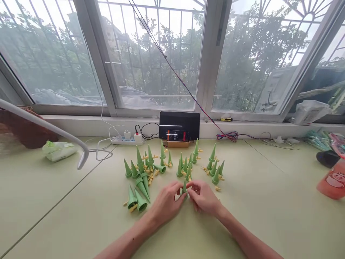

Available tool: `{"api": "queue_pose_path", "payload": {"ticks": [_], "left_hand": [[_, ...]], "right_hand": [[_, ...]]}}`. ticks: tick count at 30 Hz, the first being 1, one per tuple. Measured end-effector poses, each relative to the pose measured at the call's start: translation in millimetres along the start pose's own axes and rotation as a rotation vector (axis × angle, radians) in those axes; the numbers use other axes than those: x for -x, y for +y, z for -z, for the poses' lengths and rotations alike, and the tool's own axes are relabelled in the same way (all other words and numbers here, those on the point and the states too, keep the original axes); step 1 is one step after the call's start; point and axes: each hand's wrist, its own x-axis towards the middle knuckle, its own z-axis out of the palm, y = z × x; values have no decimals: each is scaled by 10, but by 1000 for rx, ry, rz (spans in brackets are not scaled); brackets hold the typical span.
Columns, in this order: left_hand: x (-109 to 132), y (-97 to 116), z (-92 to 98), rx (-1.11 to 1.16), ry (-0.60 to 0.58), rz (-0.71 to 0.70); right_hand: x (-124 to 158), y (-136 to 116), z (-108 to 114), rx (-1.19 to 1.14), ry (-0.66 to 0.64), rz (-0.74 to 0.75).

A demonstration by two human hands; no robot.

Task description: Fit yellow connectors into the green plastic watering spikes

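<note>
Near the middle of the table, a green cone-shaped watering spike (184, 187) stands point up between my hands. My left hand (169, 198) is closed around its left side, with thumb and index finger on it. Against its right side, my right hand (203, 196) has its fingers bent together in a pinch; whatever lies between those fingertips is hidden. Just beyond are several upright green spikes (185, 165) with small yellow valves in their bases. More spikes (141, 187) lie in a loose pile to the left, among loose yellow valves (151, 178).
A dark tablet (179, 124) leans at the window with a phone (176, 135) before it. Left are a power strip (128, 139), a white lamp arm (67, 135) and a plastic bag (59, 150). More spikes (215, 172) stand right; a red pouch (332, 181) lies far right.
</note>
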Motion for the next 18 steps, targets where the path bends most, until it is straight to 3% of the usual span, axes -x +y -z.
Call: {"api": "queue_pose_path", "payload": {"ticks": [8, 18], "left_hand": [[-7, 1, -5, 8, -21, 46], [-49, -68, -5, -56, 16, 76]], "right_hand": [[48, -43, 22, 292, 210, 323], [-4, 0, 168, 335, 435, 392]]}}
